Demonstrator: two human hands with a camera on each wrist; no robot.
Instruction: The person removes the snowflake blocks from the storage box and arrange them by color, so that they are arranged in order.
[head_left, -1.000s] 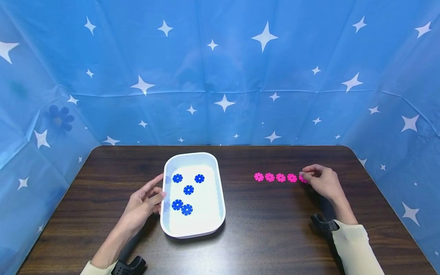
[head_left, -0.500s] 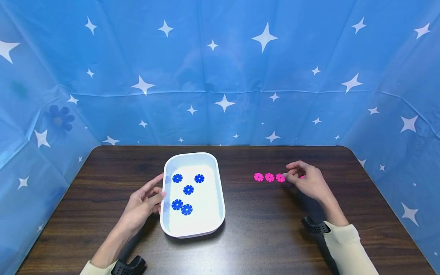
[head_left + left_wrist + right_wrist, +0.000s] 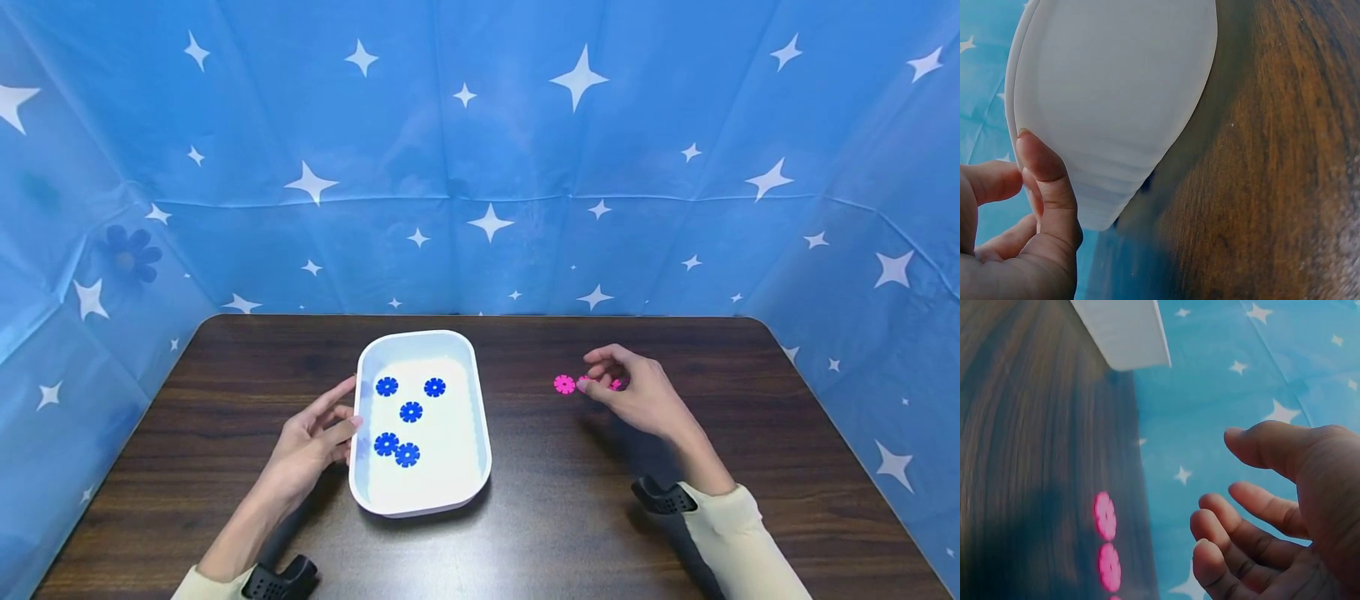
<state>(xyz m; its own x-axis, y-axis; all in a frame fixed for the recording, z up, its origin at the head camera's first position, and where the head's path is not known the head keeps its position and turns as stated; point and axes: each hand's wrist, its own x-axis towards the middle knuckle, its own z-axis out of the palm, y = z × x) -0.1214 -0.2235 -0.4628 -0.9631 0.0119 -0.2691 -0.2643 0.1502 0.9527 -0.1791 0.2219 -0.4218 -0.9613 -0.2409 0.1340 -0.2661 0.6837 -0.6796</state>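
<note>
A white tray (image 3: 457, 450) stands left of centre on the table, with several blue notched plastic discs (image 3: 411, 412) lying flat in it. My left hand (image 3: 311, 446) holds the tray's left side, thumb at the rim; in the left wrist view fingers (image 3: 1054, 194) lie against the outer wall. To the right, my right hand (image 3: 637, 392) hovers over a row of pink notched plastic discs (image 3: 564, 384), hiding part of the row. Its fingers (image 3: 1210, 531) are loosely bent and apart from the thumb, and nothing shows between them in the right wrist view.
The dark wood table (image 3: 525, 533) ends at the back against a blue curtain (image 3: 525, 150) with white stars, which also hangs at both sides. A black wrist strap (image 3: 663, 497) sits on each forearm below the pale sleeves.
My right hand has moved left along the pink row, from its right end to near its left end. The left hand and the tray stay in place.
</note>
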